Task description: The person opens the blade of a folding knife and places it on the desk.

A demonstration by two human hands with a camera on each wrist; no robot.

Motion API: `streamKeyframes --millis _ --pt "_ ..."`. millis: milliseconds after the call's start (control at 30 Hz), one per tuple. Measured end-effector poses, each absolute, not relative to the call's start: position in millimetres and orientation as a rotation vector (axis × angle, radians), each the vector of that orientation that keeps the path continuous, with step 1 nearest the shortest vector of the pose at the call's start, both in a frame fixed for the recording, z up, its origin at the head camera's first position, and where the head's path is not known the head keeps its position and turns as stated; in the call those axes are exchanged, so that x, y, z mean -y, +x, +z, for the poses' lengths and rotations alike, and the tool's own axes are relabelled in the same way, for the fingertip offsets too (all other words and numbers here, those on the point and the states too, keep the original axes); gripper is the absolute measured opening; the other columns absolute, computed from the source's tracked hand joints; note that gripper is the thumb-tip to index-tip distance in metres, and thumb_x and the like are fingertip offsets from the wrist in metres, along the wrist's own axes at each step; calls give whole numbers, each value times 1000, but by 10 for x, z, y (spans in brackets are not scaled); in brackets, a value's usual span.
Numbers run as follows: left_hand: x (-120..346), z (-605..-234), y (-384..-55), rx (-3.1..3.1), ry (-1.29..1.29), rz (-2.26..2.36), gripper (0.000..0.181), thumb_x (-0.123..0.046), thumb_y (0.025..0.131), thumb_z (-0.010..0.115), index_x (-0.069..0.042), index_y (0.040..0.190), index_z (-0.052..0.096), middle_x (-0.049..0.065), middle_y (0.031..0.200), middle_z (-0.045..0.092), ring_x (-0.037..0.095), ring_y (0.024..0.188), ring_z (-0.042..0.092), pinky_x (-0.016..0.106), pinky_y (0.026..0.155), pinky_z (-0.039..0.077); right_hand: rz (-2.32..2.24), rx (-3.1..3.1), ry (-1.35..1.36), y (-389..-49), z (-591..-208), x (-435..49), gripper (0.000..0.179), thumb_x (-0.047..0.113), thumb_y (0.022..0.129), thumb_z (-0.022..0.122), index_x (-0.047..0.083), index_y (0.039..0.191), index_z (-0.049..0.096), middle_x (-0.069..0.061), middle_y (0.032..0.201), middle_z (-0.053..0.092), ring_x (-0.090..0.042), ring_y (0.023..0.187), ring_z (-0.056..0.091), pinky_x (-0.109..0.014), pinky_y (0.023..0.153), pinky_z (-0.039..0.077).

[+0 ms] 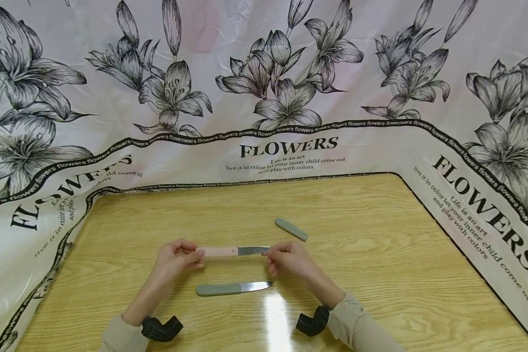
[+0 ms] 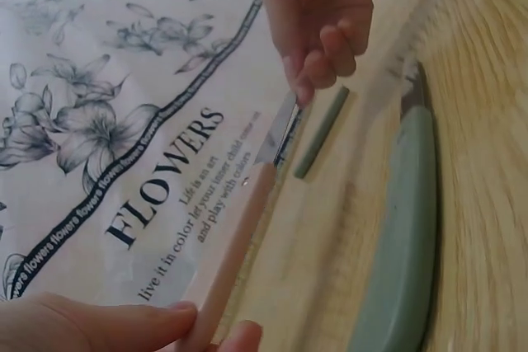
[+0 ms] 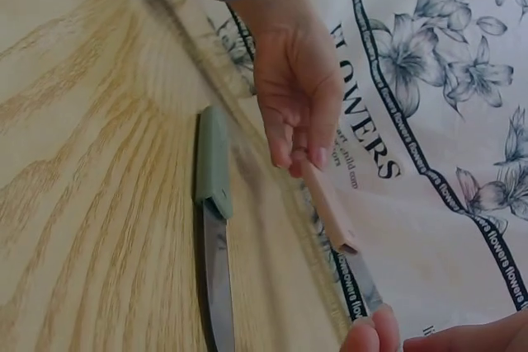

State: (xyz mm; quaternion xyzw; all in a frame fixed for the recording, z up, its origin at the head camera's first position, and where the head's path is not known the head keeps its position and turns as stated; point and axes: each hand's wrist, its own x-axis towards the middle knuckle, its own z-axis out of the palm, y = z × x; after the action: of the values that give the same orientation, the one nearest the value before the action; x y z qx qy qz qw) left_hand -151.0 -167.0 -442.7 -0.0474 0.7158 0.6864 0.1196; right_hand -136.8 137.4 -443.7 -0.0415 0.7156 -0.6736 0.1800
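Note:
Between both hands a pink-handled folding knife [image 1: 220,252] is held up level, its blade [image 1: 250,251] out and pointing right. My left hand [image 1: 179,255] pinches the handle's far end between thumb and fingers. At the other end my right hand [image 1: 290,261] pinches the blade near its tip. Below them on the table lies a green-handled knife [image 1: 220,289], its blade also out to the right. In the left wrist view the pink handle [image 2: 235,245] runs up from my thumb toward the right hand [image 2: 322,30].
A folded green knife [image 1: 291,229] lies on the wooden table [image 1: 369,293] beyond my right hand. White cloth [image 1: 290,166] printed with flowers and lettering surrounds the table at the back and sides. Black wrist mounts [image 1: 162,329] sit on both wrists.

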Motion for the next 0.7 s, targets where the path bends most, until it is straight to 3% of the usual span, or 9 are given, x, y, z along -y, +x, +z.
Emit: streamKeyframes --millis 233,700 --pt "1693 -4506 -1505 -2199 -96 1831 25 2 92 68 14 112 56 18 92 63 26 71 69 35 68 62 -1822 -1972 -128 -1353 -4474 -1413 29 6 99 52 -17 111 64 -7 74 67 -10 57 61 -24 55 56" --pt "1701 -4520 -1541 -2325 -13 1619 16 3 90 70 12 100 61 19 83 63 26 65 69 36 61 61 -1672 -2152 -68 -1438 -4640 -1364 26 11 98 62 -8 84 73 -3 57 61 -6 42 51 -19 40 47"
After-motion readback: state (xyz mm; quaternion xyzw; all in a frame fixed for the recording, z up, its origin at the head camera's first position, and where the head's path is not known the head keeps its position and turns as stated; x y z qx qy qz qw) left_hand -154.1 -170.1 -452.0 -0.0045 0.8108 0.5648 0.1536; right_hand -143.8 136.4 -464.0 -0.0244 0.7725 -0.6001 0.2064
